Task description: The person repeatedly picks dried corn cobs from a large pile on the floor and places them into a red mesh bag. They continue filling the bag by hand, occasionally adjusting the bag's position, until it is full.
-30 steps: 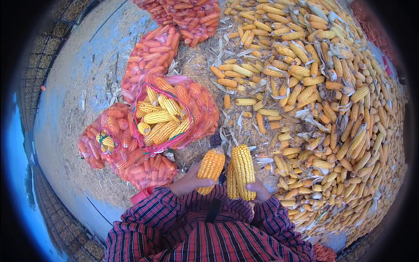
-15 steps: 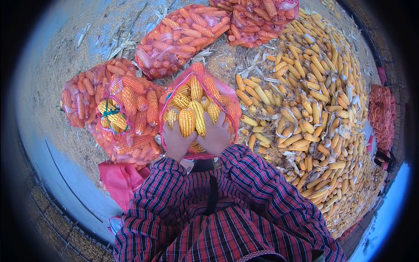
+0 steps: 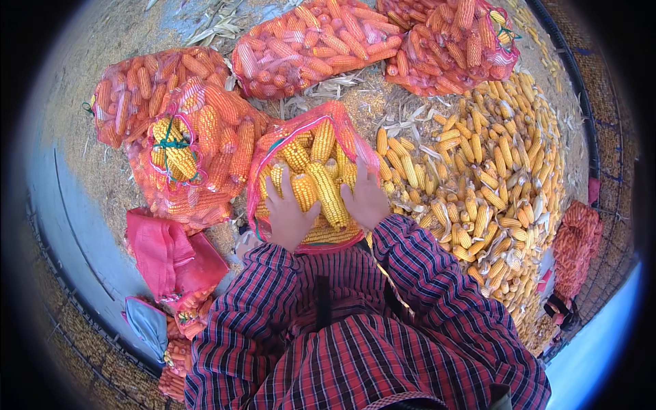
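A red mesh sack (image 3: 264, 147) stands in front of me, its mouth wide and full of yellow corn cobs (image 3: 326, 195). My left hand (image 3: 288, 215) lies on the cobs at the left of the mouth, fingers spread. On the right side my right hand (image 3: 367, 199) rests by the cobs and the sack's rim, fingers apart. Neither hand grips a cob. One long cob slants between the two hands, its lower end free. The deeper cobs are hidden beneath the top ones.
At the left sits a filled mesh sack tied with green string (image 3: 172, 144). More full sacks (image 3: 307, 51) lie beyond. A large heap of loose cobs (image 3: 492, 178) spreads on the right. Folded pink sacks (image 3: 167, 256) lie at the near left, beside a blue cloth-like piece (image 3: 147, 328).
My hands have moved apart, the right one farther right. The long cob between them now slants more, its lower end to the right. The view has shifted over the scene.
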Available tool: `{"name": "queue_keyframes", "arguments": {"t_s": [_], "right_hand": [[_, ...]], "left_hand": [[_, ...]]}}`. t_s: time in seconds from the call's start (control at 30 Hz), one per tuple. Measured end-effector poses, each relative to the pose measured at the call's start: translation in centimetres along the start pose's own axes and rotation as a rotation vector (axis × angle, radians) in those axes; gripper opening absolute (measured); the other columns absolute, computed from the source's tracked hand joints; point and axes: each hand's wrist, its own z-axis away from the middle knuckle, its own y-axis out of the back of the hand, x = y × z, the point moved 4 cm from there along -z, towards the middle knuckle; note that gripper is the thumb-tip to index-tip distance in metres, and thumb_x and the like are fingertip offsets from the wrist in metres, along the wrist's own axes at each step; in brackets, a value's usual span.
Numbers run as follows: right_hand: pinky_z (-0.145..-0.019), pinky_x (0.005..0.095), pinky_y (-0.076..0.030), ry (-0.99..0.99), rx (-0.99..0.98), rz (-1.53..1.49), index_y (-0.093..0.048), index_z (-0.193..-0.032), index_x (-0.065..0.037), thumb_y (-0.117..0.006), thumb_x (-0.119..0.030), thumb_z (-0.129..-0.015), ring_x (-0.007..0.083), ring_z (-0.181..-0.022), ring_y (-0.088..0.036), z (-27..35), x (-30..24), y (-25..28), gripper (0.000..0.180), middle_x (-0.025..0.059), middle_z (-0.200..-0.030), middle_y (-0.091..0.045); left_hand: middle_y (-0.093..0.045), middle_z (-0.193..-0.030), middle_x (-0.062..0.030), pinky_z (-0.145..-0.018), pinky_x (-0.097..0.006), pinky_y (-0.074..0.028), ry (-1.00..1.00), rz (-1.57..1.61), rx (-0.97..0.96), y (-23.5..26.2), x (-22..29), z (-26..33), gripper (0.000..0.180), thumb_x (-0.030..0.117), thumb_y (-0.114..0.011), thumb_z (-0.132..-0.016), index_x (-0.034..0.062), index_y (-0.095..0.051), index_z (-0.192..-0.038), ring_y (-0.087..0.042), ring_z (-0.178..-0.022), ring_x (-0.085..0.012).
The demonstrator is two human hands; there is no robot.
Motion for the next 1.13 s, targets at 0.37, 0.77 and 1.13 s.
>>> {"name": "queue_keyframes", "arguments": {"t_s": [0.37,0.77,1.13], "right_hand": [[-0.080,0.0484,-0.052,0.380,0.342,0.086,-0.050,-0.124,-0.001,-0.061,-0.031,-0.094,0.0395,-0.091,-0.064,-11.7,-1.9,2.1,0.044,0.0233,-0.104,-0.061],[-0.056,0.0338,-0.042,0.373,0.210,-0.463,-0.061,-0.096,-0.002,-0.061,-0.021,-0.098,0.0141,-0.058,-0.047,-6.5,0.0,4.5,0.018,0.0145,-0.065,-0.052],[-0.064,0.0266,-0.044,0.251,0.153,-0.557,-0.063,-0.099,-0.003,-0.062,-0.021,-0.099,0.0078,-0.068,-0.049,-6.6,0.9,4.1,0.018,0.0044,-0.072,-0.058]], "left_hand": [[-0.031,-0.155,-0.0148,-0.101,-0.054,-0.040,-0.096,-0.144,-0.181,1.3,1.5,-2.8,0.104,0.035,-0.083,-0.059,0.0152,-0.034,-0.149,-0.046,-0.121,-0.0411],[-0.058,-0.128,-0.0200,-0.097,-0.055,-0.045,0.293,-0.120,-0.193,-1.4,3.6,-12.0,0.086,0.058,-0.072,-0.072,-0.0033,-0.052,-0.129,-0.041,-0.128,-0.0448],[-0.038,-0.151,-0.0122,-0.113,-0.064,-0.022,0.087,-0.351,-0.155,-1.8,4.1,-9.7,0.094,0.056,-0.075,-0.069,0.0196,-0.041,-0.148,-0.035,-0.136,-0.0425]]}}
